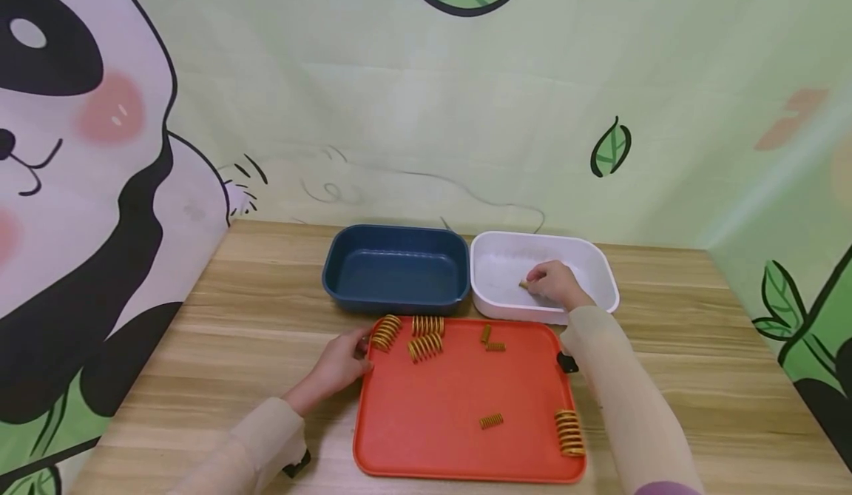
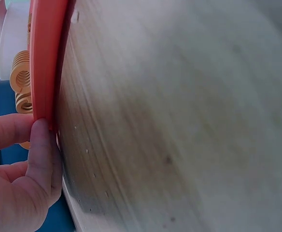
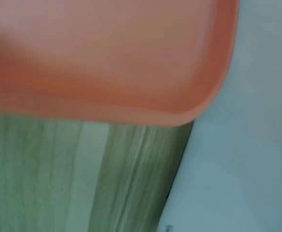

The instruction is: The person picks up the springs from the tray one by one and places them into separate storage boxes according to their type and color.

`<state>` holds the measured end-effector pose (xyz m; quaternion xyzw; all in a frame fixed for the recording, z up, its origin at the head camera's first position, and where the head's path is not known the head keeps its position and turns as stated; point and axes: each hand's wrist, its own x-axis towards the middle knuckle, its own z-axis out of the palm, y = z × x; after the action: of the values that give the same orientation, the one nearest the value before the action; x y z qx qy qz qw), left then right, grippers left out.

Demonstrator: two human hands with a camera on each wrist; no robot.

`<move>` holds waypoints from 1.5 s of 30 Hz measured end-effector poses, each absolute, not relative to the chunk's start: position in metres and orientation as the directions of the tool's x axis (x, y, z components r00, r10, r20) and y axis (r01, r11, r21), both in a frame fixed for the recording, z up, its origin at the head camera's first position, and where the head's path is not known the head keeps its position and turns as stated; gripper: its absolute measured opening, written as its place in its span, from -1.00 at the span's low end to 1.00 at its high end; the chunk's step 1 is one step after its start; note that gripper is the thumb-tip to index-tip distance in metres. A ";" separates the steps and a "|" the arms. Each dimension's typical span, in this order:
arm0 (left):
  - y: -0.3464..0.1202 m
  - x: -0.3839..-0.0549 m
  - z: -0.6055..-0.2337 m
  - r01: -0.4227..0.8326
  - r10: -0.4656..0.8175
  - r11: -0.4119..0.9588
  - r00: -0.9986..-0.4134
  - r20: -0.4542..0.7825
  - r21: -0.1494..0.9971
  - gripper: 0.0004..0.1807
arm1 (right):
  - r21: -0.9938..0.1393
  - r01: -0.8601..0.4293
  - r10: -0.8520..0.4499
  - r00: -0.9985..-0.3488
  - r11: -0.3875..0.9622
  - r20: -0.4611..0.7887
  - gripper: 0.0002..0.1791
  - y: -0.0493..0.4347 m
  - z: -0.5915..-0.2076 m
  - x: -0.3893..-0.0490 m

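Note:
My left hand (image 1: 342,362) pinches the left rim of a red tray (image 1: 426,406); in the left wrist view its thumb and fingers (image 2: 39,159) close over the edge. Large gold coil springs lie on the tray near that hand: one in the corner (image 1: 386,332), with two more (image 1: 428,325) (image 1: 424,347) beside it. Inside a white bin (image 1: 495,291), my right hand (image 1: 554,282) pinches a small gold spring (image 1: 524,285), low over the bin's floor. The right wrist view shows only the tray's corner (image 3: 194,96), table and a pale surface, with no hand.
A dark blue bin (image 1: 396,306) stands left of the white one, behind the tray. Small springs (image 1: 495,347) (image 1: 486,334) (image 1: 491,421) and one large spring (image 1: 569,433) lie on the tray. A printed cloth wall (image 1: 399,110) borders the wooden table (image 1: 266,295).

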<state>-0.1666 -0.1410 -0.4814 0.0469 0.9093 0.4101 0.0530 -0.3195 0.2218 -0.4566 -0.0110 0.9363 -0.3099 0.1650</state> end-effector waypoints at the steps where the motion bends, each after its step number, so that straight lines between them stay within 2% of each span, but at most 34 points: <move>1: -0.141 -0.167 -0.482 0.041 0.128 0.660 -0.990 -0.059 0.750 -0.38 | -0.586 0.074 -0.129 -0.946 0.807 -0.297 -0.75 0.222 -0.456 -0.319; 12: -0.141 -0.166 -0.481 0.050 0.134 0.659 -0.990 -0.052 0.750 -0.39 | -0.637 -0.072 -0.220 -0.963 0.768 -0.156 -0.74 0.227 -0.447 -0.315; 22: -0.140 -0.166 -0.481 0.056 0.133 0.671 -0.990 -0.045 0.739 -0.39 | -0.650 -0.145 -0.247 -0.967 0.746 -0.068 -0.74 0.227 -0.442 -0.309; 38: -0.139 -0.166 -0.481 0.045 0.132 0.662 -0.990 -0.057 0.749 -0.37 | -0.689 -0.207 -0.289 -0.957 0.694 -0.004 -0.75 0.224 -0.430 -0.292; 45: -0.139 -0.167 -0.482 0.043 0.128 0.669 -0.990 -0.059 0.742 -0.38 | -0.701 -0.210 -0.310 -0.951 0.681 -0.017 -0.74 0.223 -0.425 -0.284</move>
<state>-0.1666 -0.1391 -0.4815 0.0469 0.9119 0.4043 0.0529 -0.2838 0.2227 -0.4252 -0.1422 0.9144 -0.3730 0.0672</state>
